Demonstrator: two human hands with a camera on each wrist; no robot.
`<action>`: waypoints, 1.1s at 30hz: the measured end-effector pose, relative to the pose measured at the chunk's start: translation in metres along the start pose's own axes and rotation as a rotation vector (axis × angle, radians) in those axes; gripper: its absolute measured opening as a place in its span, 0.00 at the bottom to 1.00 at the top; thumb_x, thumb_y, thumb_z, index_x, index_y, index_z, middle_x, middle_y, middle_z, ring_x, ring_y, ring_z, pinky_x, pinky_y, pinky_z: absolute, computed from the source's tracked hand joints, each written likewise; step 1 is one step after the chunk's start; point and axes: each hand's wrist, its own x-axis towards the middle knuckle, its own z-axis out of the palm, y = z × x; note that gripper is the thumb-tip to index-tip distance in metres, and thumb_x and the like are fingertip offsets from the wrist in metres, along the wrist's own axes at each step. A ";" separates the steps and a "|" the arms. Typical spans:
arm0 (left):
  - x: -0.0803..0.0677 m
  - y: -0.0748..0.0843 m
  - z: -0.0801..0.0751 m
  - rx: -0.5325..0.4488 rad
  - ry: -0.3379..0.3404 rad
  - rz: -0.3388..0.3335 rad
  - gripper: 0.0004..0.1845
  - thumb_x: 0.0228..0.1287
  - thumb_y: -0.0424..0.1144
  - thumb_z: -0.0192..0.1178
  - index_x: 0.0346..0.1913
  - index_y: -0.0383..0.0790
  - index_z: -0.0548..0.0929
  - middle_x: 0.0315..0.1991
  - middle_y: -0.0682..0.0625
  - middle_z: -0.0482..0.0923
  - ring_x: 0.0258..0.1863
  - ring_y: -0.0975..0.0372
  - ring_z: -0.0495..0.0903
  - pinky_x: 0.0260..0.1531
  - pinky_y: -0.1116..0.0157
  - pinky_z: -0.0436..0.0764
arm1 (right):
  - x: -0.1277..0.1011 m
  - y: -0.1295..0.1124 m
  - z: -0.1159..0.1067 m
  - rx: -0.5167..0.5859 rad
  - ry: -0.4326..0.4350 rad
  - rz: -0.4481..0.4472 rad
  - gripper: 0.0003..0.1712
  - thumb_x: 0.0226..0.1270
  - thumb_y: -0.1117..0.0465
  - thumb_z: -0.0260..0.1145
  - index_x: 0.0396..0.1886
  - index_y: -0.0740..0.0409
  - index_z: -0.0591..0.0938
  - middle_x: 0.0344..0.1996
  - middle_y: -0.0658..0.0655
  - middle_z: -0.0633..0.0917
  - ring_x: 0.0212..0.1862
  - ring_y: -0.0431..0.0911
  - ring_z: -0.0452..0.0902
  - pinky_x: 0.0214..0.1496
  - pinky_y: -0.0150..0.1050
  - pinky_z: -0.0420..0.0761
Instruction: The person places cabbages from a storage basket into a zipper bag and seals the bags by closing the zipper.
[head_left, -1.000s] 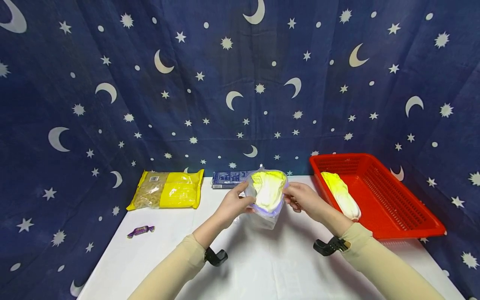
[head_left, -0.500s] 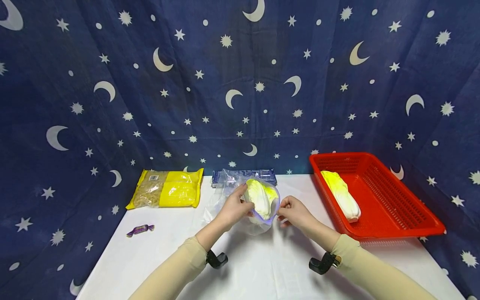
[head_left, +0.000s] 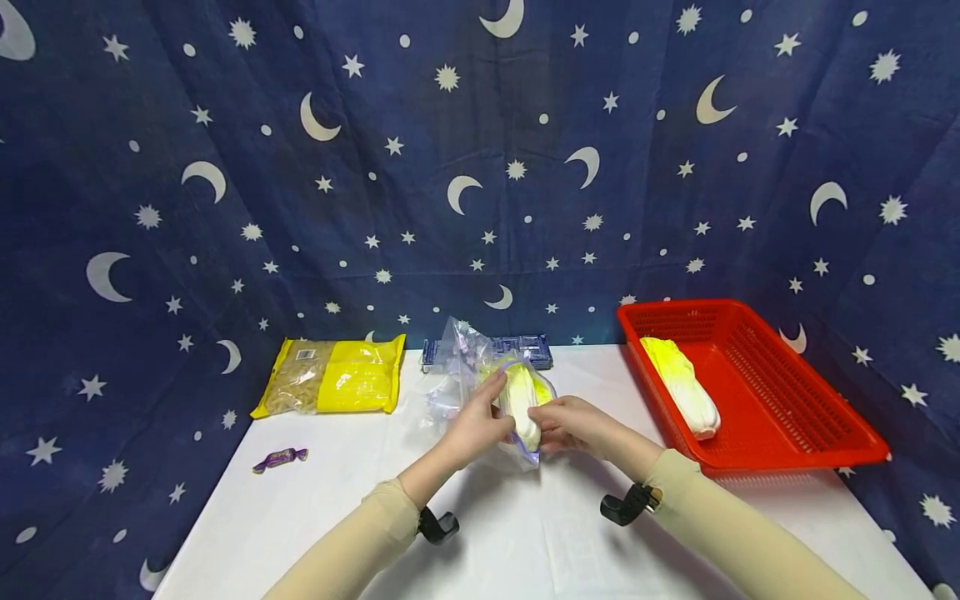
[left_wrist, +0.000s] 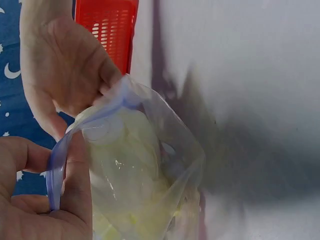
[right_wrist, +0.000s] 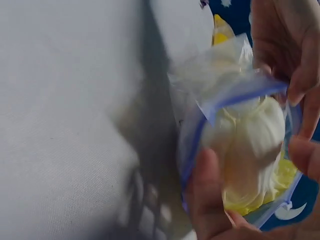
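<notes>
At the centre of the frame, the left hand and right hand each pinch the purple zip rim of a clear bag, fingers curled on it. 1 cabbage sits inside, its base poking from the mouth. If the rim is pressed shut now, the cabbage would likely block the seal or slide out. A second ago the bag stood upright with a wide mouth; now it lies tilted and narrowed.

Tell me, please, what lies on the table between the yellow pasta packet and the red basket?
In the head view, a blue box at the back, and the clear bag holding a cabbage, gripped by both hands.
</notes>
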 end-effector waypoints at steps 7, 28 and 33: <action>-0.004 0.002 0.007 0.050 -0.019 0.014 0.44 0.54 0.22 0.58 0.78 0.28 0.58 0.81 0.41 0.51 0.34 0.62 0.76 0.29 0.66 0.88 | 0.007 0.002 0.003 -0.003 -0.070 0.007 0.28 0.68 0.57 0.65 0.58 0.73 0.71 0.34 0.59 0.87 0.31 0.44 0.84 0.34 0.35 0.88; -0.002 -0.005 0.006 -0.291 0.110 -0.070 0.43 0.58 0.21 0.54 0.79 0.28 0.55 0.82 0.41 0.47 0.34 0.62 0.78 0.37 0.59 0.90 | 0.015 -0.002 0.018 -0.338 0.242 -0.052 0.35 0.65 0.43 0.72 0.51 0.68 0.71 0.36 0.62 0.79 0.28 0.48 0.81 0.24 0.42 0.85; -0.001 -0.005 0.000 -0.278 0.122 -0.084 0.43 0.57 0.22 0.54 0.79 0.27 0.54 0.82 0.40 0.47 0.34 0.62 0.77 0.35 0.60 0.90 | 0.009 -0.004 0.010 -0.312 0.217 -0.149 0.22 0.76 0.48 0.60 0.44 0.65 0.71 0.26 0.61 0.78 0.26 0.49 0.76 0.27 0.45 0.84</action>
